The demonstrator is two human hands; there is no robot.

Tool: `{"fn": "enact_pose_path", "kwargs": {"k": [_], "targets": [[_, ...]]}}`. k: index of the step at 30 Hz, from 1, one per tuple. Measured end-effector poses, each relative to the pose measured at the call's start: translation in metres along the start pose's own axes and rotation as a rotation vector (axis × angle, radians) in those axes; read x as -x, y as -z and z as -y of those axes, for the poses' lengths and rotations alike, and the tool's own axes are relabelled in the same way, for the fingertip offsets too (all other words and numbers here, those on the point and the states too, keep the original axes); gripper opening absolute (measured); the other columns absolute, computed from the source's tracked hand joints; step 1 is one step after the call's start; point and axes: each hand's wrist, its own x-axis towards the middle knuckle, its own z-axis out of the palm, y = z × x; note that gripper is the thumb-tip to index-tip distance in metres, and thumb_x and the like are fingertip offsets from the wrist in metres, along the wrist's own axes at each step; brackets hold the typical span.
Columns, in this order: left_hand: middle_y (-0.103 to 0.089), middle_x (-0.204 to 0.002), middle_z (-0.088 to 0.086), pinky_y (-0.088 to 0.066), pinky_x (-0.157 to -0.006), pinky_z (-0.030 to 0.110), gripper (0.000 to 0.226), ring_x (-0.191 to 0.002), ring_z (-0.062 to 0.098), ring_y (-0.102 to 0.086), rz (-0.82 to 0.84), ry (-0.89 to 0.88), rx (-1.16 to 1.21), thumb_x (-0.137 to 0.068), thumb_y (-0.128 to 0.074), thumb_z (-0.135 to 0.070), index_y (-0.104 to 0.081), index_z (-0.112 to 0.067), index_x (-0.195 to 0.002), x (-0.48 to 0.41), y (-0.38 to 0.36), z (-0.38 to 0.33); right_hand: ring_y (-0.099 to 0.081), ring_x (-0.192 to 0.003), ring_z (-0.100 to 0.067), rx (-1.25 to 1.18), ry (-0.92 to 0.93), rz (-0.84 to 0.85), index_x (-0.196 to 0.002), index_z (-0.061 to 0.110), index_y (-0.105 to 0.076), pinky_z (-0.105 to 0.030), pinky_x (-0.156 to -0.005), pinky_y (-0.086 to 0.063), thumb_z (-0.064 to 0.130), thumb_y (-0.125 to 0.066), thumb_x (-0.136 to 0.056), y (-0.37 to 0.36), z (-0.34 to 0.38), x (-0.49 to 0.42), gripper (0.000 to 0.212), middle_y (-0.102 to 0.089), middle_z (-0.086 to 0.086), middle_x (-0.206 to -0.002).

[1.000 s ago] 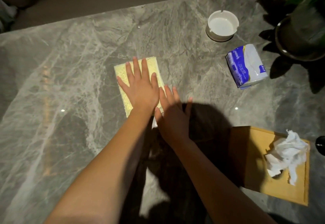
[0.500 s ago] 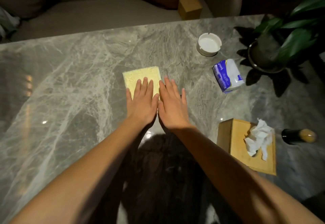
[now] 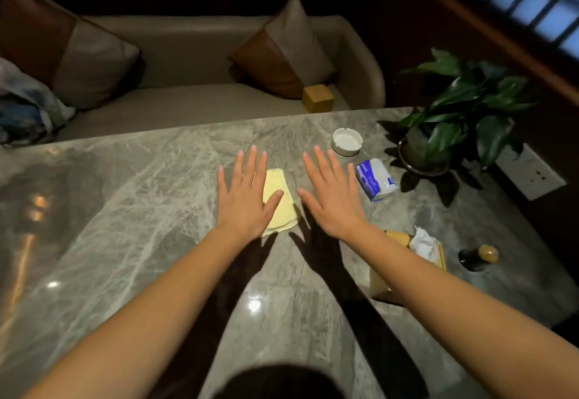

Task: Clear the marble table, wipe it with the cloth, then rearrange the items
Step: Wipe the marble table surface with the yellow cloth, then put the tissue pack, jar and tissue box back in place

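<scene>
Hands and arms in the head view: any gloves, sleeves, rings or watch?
Nothing shows. The left hand and right hand are bare, without gloves or rings; the left forearm and right forearm are uncovered to the picture's edge, no sleeve or watch.

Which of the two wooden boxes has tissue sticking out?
The wooden box on the marble table: crumpled white tissue pokes from its top. The smaller box sits on the sofa and shows none.

head view, high, facing forward-down over marble table (image 3: pixel 131 242)
</scene>
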Motion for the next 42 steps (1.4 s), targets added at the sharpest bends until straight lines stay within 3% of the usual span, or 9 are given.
{"fn": "enact_pose_path", "kwargs": {"k": [8, 16, 24, 29, 32, 36, 39, 42], "targets": [[0.018, -0.159, -0.002, 0.017, -0.114, 0.047, 0.072, -0.143, 0.016, 0.024, -0.038, -0.008, -0.067, -0.091, -0.009, -0.061, 0.018, -0.025, -0.147, -0.006, 0.017, -0.038, 0.013, -0.149, -0.018, -0.035, -0.012, -0.018, -0.153, 0.030, 0.003, -0.050, -0.117, 0.007, 0.051, -0.013, -0.098, 0.011, -0.054, -0.011, 0.061, 0.008, 0.005, -0.163], [0.020, -0.159, -0.003, 0.019, -0.112, 0.046, 0.071, -0.142, 0.013, 0.026, 0.033, 0.023, -0.062, -0.093, -0.014, -0.058, 0.018, -0.026, -0.148, -0.040, -0.014, -0.102, 0.007, -0.150, -0.020, -0.120, -0.012, 0.063, -0.154, 0.025, -0.002, -0.051, -0.118, 0.002, 0.049, -0.020, -0.101, -0.005, -0.135, -0.021, 0.061, 0.004, 0.004, -0.163], [0.016, -0.160, -0.001, 0.011, -0.116, 0.051, 0.071, -0.147, 0.019, 0.017, 0.157, 0.135, 0.006, -0.095, -0.018, -0.056, 0.011, -0.022, -0.150, -0.085, -0.066, -0.167, 0.005, -0.150, -0.020, -0.091, -0.044, 0.115, -0.154, 0.026, -0.007, -0.054, -0.119, 0.000, 0.048, -0.022, -0.101, -0.014, -0.213, -0.055, 0.059, 0.000, 0.003, -0.163], [0.018, -0.159, -0.003, 0.017, -0.113, 0.046, 0.072, -0.146, 0.017, 0.020, 0.245, 0.154, 0.058, -0.094, -0.017, -0.058, 0.013, -0.023, -0.149, -0.115, -0.098, -0.187, 0.008, -0.150, -0.020, -0.157, -0.057, 0.171, -0.154, 0.027, -0.006, -0.052, -0.118, 0.004, 0.045, -0.023, -0.102, -0.028, -0.233, -0.074, 0.058, 0.001, 0.001, -0.163], [0.011, -0.161, -0.003, 0.005, -0.117, 0.046, 0.071, -0.148, 0.017, 0.009, 0.254, 0.172, 0.153, -0.095, -0.024, -0.054, 0.008, -0.022, -0.151, -0.140, -0.110, -0.190, 0.008, -0.150, -0.021, -0.299, -0.104, 0.204, -0.154, 0.025, -0.007, -0.047, -0.118, 0.005, 0.041, -0.029, -0.103, -0.037, -0.242, -0.091, 0.058, 0.002, -0.001, -0.163], [-0.026, -0.155, 0.011, -0.025, -0.112, 0.039, 0.060, -0.140, 0.025, -0.030, 0.131, 0.324, 0.575, -0.096, -0.044, -0.029, -0.019, -0.009, -0.148, -0.176, -0.126, -0.192, -0.005, -0.150, -0.022, -0.463, -0.175, 0.172, -0.153, 0.018, -0.016, -0.037, -0.117, -0.006, 0.036, -0.039, -0.101, -0.049, -0.252, -0.117, 0.059, -0.006, -0.005, -0.163], [-0.031, -0.150, 0.018, -0.027, -0.112, 0.036, 0.058, -0.137, 0.030, -0.035, 0.133, 0.545, 0.672, -0.095, -0.048, -0.021, -0.025, -0.001, -0.144, -0.205, -0.143, -0.188, -0.024, -0.144, -0.027, -0.558, -0.221, 0.129, -0.148, 0.009, -0.028, -0.037, -0.114, -0.021, 0.028, -0.045, -0.100, -0.061, -0.258, -0.137, 0.054, -0.026, -0.011, -0.157], [-0.040, -0.144, 0.021, -0.032, -0.108, 0.035, 0.057, -0.131, 0.030, -0.042, 0.133, 0.626, 0.713, -0.093, -0.052, -0.018, -0.030, 0.002, -0.141, -0.227, -0.156, -0.182, -0.046, -0.128, -0.031, -0.603, -0.267, 0.117, -0.141, 0.007, -0.039, -0.041, -0.103, -0.039, 0.025, -0.045, -0.100, -0.072, -0.262, -0.154, 0.045, -0.043, -0.015, -0.141]]}}
